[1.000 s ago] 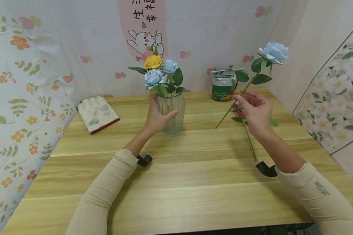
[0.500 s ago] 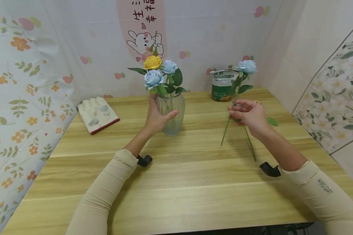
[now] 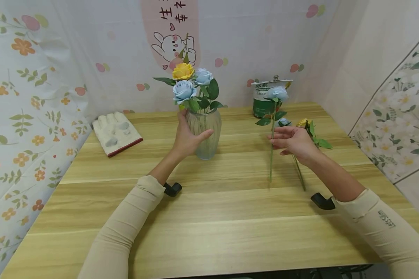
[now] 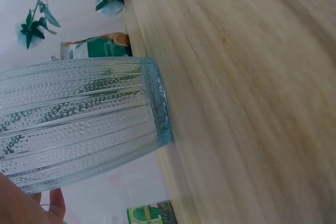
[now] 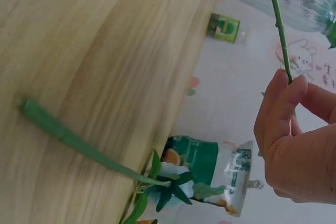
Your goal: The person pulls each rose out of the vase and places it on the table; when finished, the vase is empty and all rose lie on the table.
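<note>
My left hand (image 3: 189, 136) grips the ribbed glass vase (image 3: 209, 135) at its left side, thumb across the front. Two blue roses (image 3: 184, 91) and a yellow rose (image 3: 183, 71) stand in it with green leaves. To the right, my right hand (image 3: 295, 144) pinches the green stem of another blue rose (image 3: 277, 93), bloom up, its stem (image 5: 281, 30) nearly upright above the table. Behind that hand lie a further blue rose (image 3: 284, 122) and a yellow rose (image 3: 303, 123), partly hidden by it. In the left wrist view the vase's base (image 4: 157, 103) meets the tabletop.
A green and white pouch (image 3: 262, 106) with a clip on top stands at the back right. White gloves (image 3: 116, 132) with a red edge lie at the back left. Both wrist views show a small green-labelled container (image 5: 227, 28) behind the vase.
My right hand has brought its blue rose left and down, turning it from a slant to nearly upright. The left hand and vase have stayed in place.
</note>
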A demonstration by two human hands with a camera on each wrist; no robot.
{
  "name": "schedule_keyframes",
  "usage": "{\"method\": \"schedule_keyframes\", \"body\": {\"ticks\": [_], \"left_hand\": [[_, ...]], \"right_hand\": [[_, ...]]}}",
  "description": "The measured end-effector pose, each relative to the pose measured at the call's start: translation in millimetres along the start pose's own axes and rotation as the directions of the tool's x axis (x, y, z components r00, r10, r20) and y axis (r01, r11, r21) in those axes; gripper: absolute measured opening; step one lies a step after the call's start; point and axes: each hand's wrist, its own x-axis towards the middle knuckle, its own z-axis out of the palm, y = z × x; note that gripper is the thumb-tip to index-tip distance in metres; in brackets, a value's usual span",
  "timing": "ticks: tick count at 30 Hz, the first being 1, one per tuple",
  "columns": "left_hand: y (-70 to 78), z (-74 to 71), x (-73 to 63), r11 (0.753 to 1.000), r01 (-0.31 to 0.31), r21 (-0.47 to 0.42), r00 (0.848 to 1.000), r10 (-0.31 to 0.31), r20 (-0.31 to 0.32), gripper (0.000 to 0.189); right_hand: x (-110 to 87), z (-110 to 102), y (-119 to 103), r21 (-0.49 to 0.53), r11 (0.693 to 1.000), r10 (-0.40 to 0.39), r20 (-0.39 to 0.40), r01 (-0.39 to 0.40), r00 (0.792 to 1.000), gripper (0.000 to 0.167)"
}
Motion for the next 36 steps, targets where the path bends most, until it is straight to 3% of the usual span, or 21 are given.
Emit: {"method": "schedule_keyframes", "body": {"ticks": [36], "left_hand": [[-1.2, 1.8, 0.4, 1.0, -0.005, -0.013, 1.0, 0.005, -0.014, 0.097]], "right_hand": [[23.5, -14, 31, -0.222, 0.97, 0.13, 0.146, -0.096, 0.981, 0.056]]}}
